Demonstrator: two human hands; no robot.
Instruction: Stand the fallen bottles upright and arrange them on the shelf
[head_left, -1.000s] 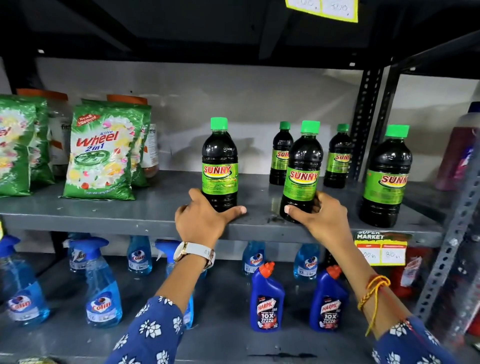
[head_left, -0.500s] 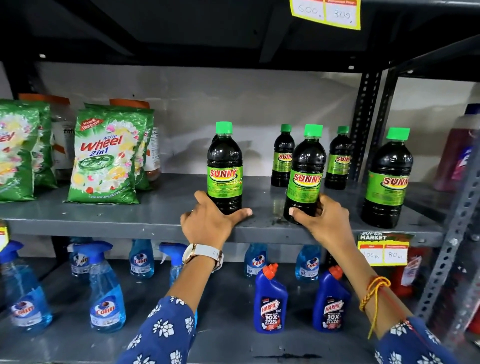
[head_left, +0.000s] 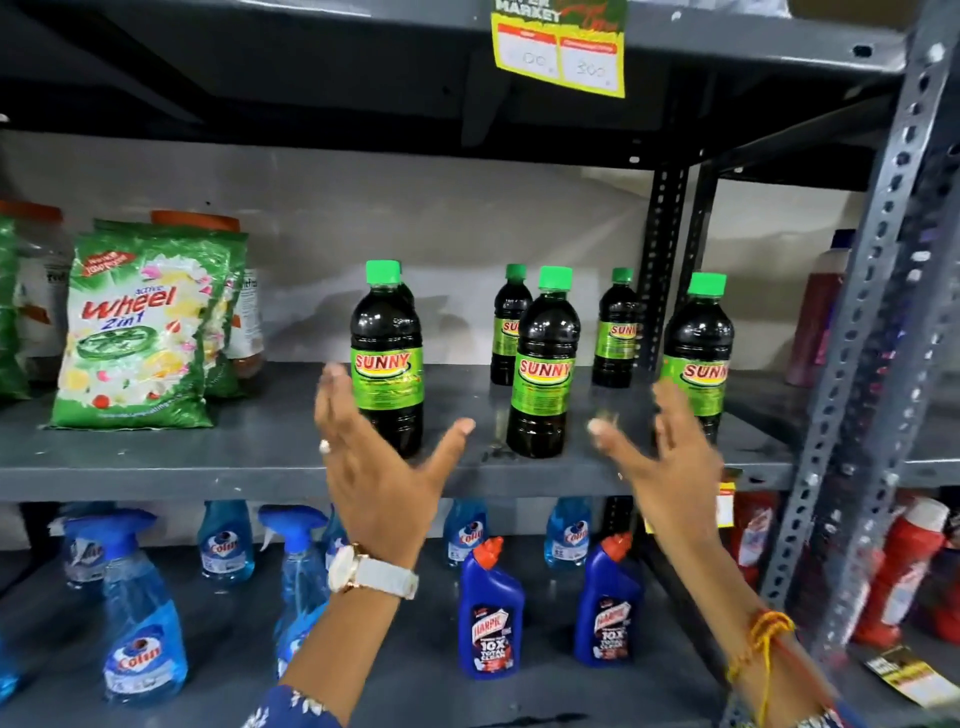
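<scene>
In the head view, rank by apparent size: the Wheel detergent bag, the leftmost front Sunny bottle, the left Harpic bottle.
1. Wheel detergent bag, clearly largest.
2. Leftmost front Sunny bottle.
3. Left Harpic bottle.
The bottles sit on different shelves at different distances, so their real order is unsure.

Grey metal shelving (head_left: 156, 462), perforated upright posts (head_left: 883, 312), pale wall (head_left: 441, 218) behind, dim light

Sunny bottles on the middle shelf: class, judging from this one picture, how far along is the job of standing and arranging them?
Done: all five visible Sunny bottles stand upright on the grey shelf, three in front and two behind. None lies fallen in view. In hand: nothing; the left hand and right hand are open, off the bottles. Left: perhaps evening the spacing; otherwise it looks finished.
</scene>
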